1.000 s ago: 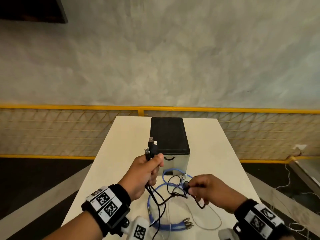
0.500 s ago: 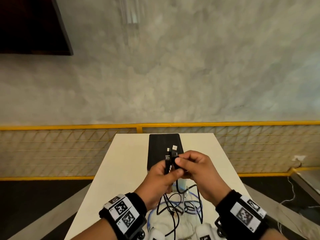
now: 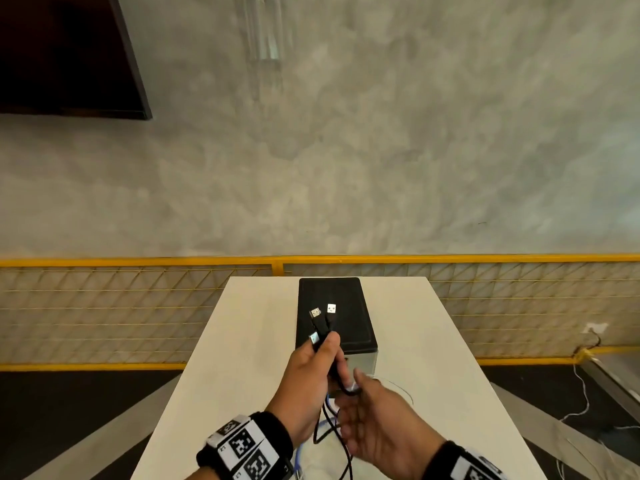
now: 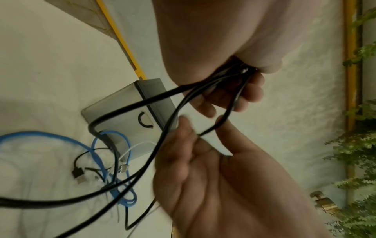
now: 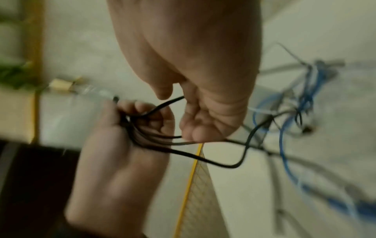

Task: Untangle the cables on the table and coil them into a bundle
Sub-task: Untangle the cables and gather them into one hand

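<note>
Black cables (image 4: 126, 107), thin smooth loops, boxy metal plugs (image 3: 331, 308), left hand (image 3: 308, 379)

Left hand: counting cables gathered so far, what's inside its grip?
Black cables, with three USB plugs sticking out above the left hand. Fingers hide the strand count.

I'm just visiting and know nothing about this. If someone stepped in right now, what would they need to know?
Left hand: grips the black cables just below three USB plugs, which stick up above the fist.
Right hand: fingers relaxed; one black loop runs between thumb and forefinger, not visibly pinched.
Blue cable and a thin white cable lie tangled with the black tails on the table, by the box.
Done: plug ends gathered.
To do: free the tails, coil everything into a bundle.
</note>
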The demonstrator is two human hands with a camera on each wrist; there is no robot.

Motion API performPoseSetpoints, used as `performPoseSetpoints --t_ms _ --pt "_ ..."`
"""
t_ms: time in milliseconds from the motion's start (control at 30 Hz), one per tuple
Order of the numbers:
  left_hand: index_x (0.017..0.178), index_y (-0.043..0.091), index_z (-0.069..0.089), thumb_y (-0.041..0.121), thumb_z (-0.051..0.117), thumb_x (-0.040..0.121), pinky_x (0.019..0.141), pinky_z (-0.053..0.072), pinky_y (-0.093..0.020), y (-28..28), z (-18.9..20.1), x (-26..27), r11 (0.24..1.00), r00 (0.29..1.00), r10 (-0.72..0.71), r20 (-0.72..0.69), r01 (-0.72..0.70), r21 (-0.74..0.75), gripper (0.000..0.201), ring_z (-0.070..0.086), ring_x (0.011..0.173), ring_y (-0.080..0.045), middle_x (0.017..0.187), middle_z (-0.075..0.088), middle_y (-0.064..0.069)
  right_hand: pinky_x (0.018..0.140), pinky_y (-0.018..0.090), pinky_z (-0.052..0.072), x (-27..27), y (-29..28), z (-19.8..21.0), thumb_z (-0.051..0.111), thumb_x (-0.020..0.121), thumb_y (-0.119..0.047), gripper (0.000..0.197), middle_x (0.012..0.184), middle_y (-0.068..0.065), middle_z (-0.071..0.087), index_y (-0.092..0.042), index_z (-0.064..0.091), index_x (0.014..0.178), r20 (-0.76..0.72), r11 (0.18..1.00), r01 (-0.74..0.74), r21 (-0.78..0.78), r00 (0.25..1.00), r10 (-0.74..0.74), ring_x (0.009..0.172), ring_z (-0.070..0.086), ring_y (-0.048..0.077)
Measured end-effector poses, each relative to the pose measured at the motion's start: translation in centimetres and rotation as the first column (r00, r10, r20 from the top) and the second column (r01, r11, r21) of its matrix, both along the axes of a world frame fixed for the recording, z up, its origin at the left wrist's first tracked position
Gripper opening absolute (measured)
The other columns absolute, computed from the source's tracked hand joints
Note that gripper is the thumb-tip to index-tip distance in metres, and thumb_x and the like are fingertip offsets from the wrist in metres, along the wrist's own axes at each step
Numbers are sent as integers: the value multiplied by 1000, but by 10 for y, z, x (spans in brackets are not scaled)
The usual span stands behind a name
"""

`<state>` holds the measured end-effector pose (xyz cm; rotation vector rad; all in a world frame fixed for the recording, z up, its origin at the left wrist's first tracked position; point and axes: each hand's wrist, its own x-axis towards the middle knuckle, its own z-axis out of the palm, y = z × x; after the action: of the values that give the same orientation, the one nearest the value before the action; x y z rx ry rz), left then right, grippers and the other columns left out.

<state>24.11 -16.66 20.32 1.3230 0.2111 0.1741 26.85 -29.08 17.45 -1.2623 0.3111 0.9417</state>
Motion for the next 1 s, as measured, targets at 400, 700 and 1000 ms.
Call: performPoseSetpoints --t_ms 400,700,1000 --pt "61 10 47 33 56 85 41 30 -21 15 8 -42 955 993 -110 -35 96 -281 34 23 32 -11 44 25 -3 62 35 51 32 14 -2 42 98 -16 30 61 11 60 -7 55 72 -135 954 248 167 964 -227 51 57 22" --pt "78 13 49 24 59 94 41 19 -20 61 29 -48 997 981 -47 -187 58 54 22 22 40 -9 62 47 -4 50 35 60 50 -9 -17 38 103 -18 29 61 14 66 -5 56 84 -129 921 354 164 933 -336 47 67 24" --pt "85 11 63 18 65 92 32 31 -11 -8 -15 -3 995 959 -13 -282 41 93 10 46 30 0 59 59 0 78 44 48 18 16 -15 45 97 -17 32 96 13 69 -1 69 111 76 978 100 186 990 -115 88 60 25"
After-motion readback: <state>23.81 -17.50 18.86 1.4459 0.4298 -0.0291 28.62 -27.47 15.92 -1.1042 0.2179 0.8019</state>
